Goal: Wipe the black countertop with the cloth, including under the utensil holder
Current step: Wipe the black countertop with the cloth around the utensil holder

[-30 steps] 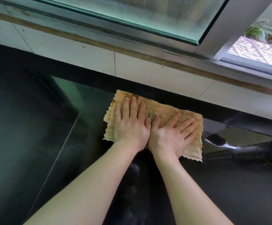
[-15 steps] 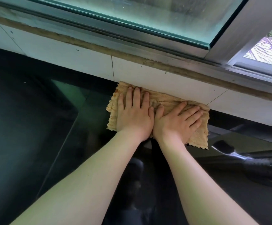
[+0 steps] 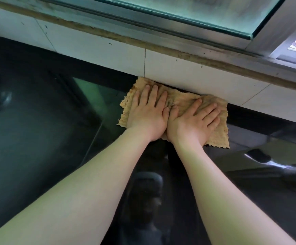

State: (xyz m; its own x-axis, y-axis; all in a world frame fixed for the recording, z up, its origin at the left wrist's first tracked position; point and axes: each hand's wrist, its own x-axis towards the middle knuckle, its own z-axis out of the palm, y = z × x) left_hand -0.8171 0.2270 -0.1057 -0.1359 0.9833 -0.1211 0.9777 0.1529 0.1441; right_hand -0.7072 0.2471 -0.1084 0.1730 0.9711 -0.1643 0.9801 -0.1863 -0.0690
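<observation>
Cloth flat under left hand and right hand, fingers straight, pressing; far edge against tiled wall; unwiped bench lies nearer.

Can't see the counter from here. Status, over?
Left hand and right hand flat, pressing the cloth. Cloth on black countertop, far edge against the white tiles. Utensil holder not in view.

Flat hands on cloth, countertop
</observation>
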